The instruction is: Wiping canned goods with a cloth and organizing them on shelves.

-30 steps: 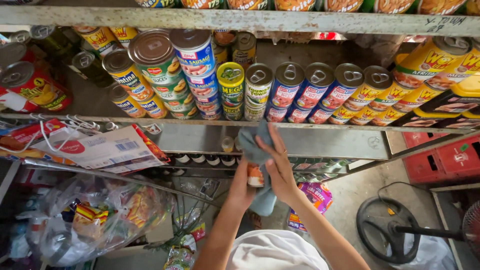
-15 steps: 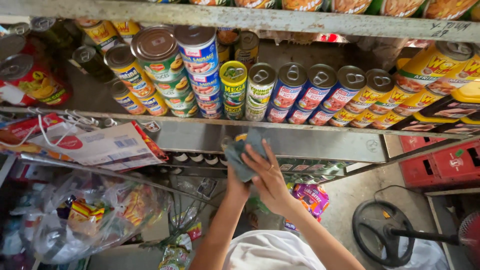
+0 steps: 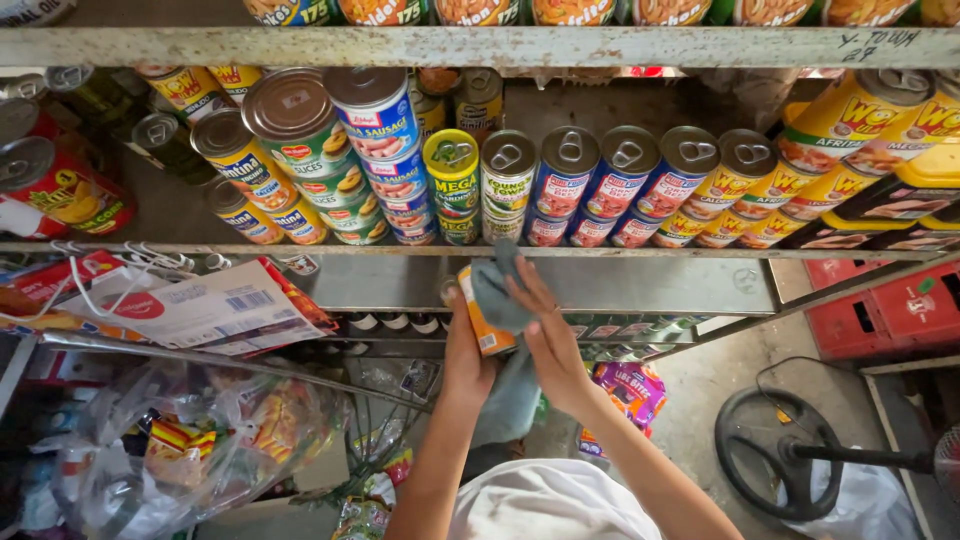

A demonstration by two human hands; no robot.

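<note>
My left hand (image 3: pixel 466 352) grips an orange-labelled can (image 3: pixel 482 318) from below, in front of the metal shelf edge (image 3: pixel 620 252). My right hand (image 3: pixel 543 330) presses a grey-blue cloth (image 3: pixel 497 295) against the can's top and side; the cloth hangs down behind my wrists. Just above, stacked cans fill the shelf: a yellow-green can (image 3: pixel 451 165), a white-green can (image 3: pixel 507 170) and several blue-red cans (image 3: pixel 600 165) with ring-pull lids.
Yellow cans (image 3: pixel 850 120) lie at the right of the shelf, red tins (image 3: pixel 55 185) at the left. A flat printed carton (image 3: pixel 200 305) rests on a lower left rack. A plastic bag of goods (image 3: pixel 190 450) sits below. Red crates (image 3: pixel 880 310) and a fan base (image 3: pixel 785 450) stand on the floor.
The can has come clear of the cloth and now shows its orange label. My right hand has slid the cloth from the left side up over the can's top.
</note>
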